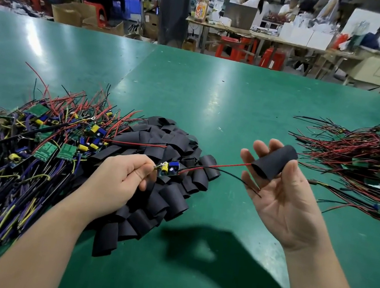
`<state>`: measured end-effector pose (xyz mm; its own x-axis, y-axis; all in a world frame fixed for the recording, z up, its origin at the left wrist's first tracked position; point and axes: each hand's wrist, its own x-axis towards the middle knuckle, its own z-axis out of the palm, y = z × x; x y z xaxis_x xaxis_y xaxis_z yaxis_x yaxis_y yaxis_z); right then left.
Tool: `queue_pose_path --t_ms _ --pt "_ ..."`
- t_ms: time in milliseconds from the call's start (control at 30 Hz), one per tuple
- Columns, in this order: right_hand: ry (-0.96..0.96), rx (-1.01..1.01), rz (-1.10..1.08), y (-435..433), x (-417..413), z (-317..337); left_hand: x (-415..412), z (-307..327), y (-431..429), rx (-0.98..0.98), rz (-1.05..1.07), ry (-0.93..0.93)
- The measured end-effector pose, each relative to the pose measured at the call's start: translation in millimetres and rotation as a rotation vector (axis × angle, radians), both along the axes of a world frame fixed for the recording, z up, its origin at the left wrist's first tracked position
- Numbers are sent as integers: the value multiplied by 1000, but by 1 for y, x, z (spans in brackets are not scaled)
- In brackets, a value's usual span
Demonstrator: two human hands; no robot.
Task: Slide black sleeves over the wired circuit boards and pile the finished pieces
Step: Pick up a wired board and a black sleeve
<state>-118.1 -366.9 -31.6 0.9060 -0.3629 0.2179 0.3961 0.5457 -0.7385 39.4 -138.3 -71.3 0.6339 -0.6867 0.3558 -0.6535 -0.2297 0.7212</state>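
The left hand (119,177) pinched a small wired circuit board with blue and yellow parts (167,168) between thumb and curled fingers. Its grip was tight on the board's near end, above the heap of loose black tube sleeves (164,189). The right hand (282,200) was turned palm up with a lighter grip, thumb and fingertips curled round a single short black sleeve (274,164) whose open mouth faced the board.

The board's thin red wire (225,165) ran taut to that mouth and seemed just to enter it. The thin black wire (240,180) lay outside, drooping under the sleeve onto the palm.

The step in hand looked like threading, barely begun. To do it well, both leads probably needed to go in together, so the black one wanted gathering alongside the red before the board was pushed. The sleeve's mouth was best kept round, not squashed flat by the thumb, and the board lined up lengthwise with the tube, since its tall parts could catch on the rim.

Once covered, the piece belonged on the tangled pile of finished wired pieces (366,171) at the right of the green bench (216,98). The heap of bare wired boards (35,139) lay well apart at the left.
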Motion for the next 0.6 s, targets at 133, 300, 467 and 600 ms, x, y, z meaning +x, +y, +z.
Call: queue_pose_path --t_ms 133,300,467,600 --pt "-1 -48 54 3 -2 2 1 -2 -2 -18 -7 85" --pt "54 -87 -11 7 -4 3 3 -3 -1 -19 16 133" --pt "14 -57 7 10 -6 4 0 -2 0 -27 24 150" --pt "10 -27 -44 13 -5 3 -2 0 0 -14 20 146"
